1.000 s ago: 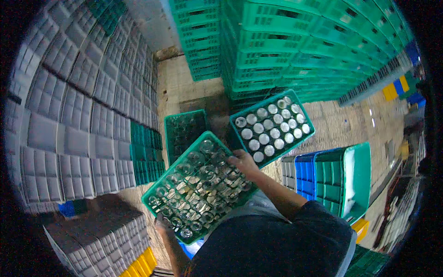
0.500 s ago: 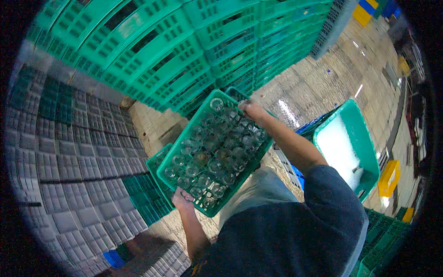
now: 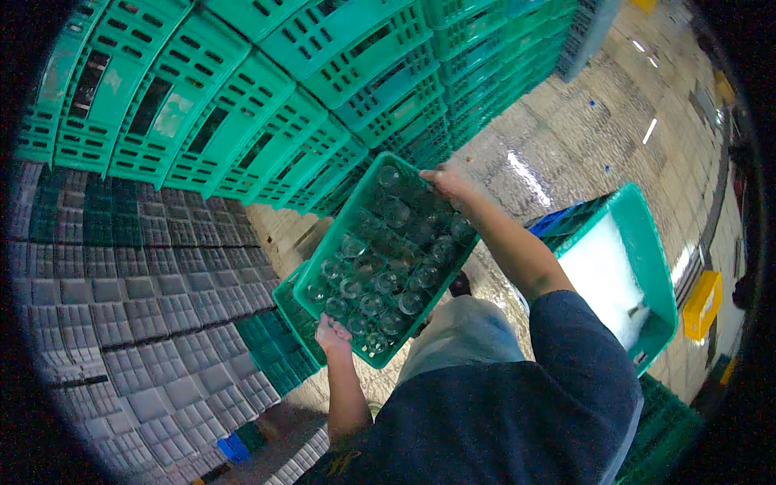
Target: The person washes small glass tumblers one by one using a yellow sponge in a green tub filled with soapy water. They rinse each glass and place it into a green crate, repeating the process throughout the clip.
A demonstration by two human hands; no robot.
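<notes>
Both my hands hold a green plastic crate [image 3: 341, 218] tilted in front of me. Many clear, round glass pieces [image 3: 386, 281], like drinking glasses or jars, lie loosely inside; their exact kind is hard to tell. My left hand [image 3: 333, 333] grips the crate's near left corner, fingers curled over the rim. At the far right side, my right hand [image 3: 447, 183] is closed on the rim. Another green crate [image 3: 297, 311] shows partly below and to the left of the held one, mostly hidden by it.
Tall stacks of green slotted crates [image 3: 267, 113] rise ahead. Grey stacked crates [image 3: 174, 291] fill the left. On my right stands a green tub [image 3: 661, 283] holding something white. Beyond it sits a yellow container [image 3: 702, 305] on the wet, shiny tiled floor [image 3: 558, 129].
The view has shifted, so more of the green stacks shows at left. The glass pieces lie differently in the crate. Both hands keep their grip on its rim.
</notes>
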